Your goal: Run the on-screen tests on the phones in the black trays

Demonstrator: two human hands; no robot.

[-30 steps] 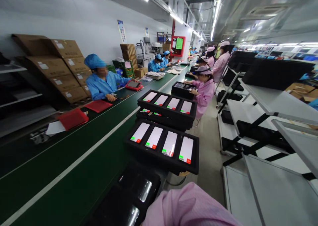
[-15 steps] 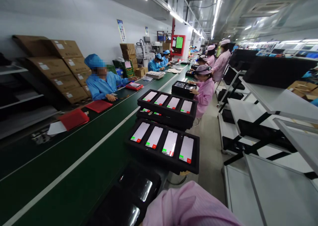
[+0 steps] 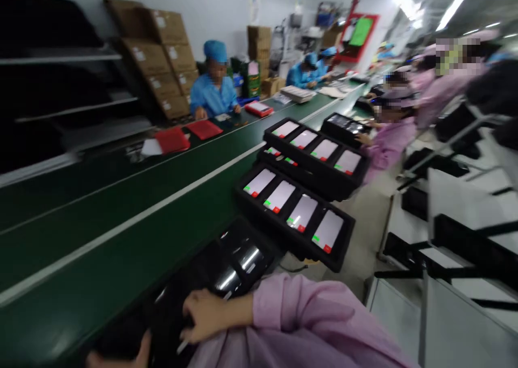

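Note:
My right hand (image 3: pixel 206 315) is over the near end of a black tray, its fingers curled round a thin white pen-like stick (image 3: pixel 183 347). One end of the stick shows below the fingers, the other above the wrist. At the bottom edge my left hand (image 3: pixel 123 356) shows only in part, thumb and finger spread apart; I make out nothing between them. Under and beyond my right hand are phones with dark glossy screens (image 3: pixel 247 253), lying in the black tray. Motion blurs both hands.
Beyond it, a black foam tray (image 3: pixel 343 249) carries phones with lit white screens; more such trays (image 3: pixel 315 165) are stacked behind. A green conveyor belt (image 3: pixel 162 244) runs along the left. Co-workers in blue (image 3: pixel 214 90) and pink (image 3: pixel 392 130) sit alongside. Metal shelving (image 3: pixel 465 325) stands right.
The view has swung left and down, so the trays appear further right. Both my hands have come into sight at the bottom, the right one with the thin white stick.

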